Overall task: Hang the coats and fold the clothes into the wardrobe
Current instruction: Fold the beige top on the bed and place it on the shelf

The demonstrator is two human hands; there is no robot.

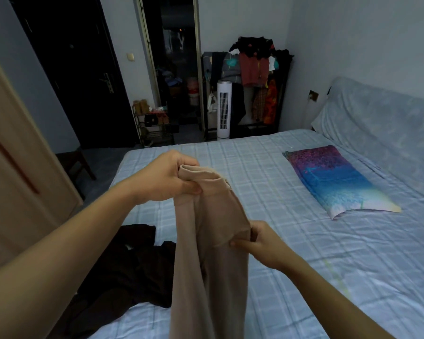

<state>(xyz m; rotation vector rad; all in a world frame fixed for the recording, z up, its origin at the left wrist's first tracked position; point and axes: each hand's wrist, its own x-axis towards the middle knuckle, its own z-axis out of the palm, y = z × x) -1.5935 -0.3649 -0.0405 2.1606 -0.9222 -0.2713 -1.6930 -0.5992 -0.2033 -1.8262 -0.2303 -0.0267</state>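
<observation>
Two bare arms are reaching out over the bed (pixel 304 253). They are holding up a beige garment (pixel 211 241), and its long part is hanging down toward the camera. Left hand (pixel 167 178) is gripping the folded top edge of the garment, with fingers and thumb curled tight around it. Right hand (pixel 262 243) is pinching the cloth lower down at the side, thumb pressing on the front.

A dark piece of clothing (pixel 123 270) is lying crumpled on the bed, just beside the hanging garment, on the left. The bed is wearing a pale blue checked sheet. A pillow (pixel 338 178) in purple, blue and white is lying flat on the right side of the bed, well apart from the hands. A pale blue cover is lying over the headboard (pixel 387 118) behind it.

At the far wall, a clothes rack (pixel 252 77) is standing full of clothes, with more piled on top. A white tower fan (pixel 223 108) is standing right in front of it. A dark doorway is opening beside the rack, and a shoe rack (pixel 152 123) is sitting near a dark door (pixel 83 77). A tan wardrobe door (pixel 17 155) is showing at the left edge.
</observation>
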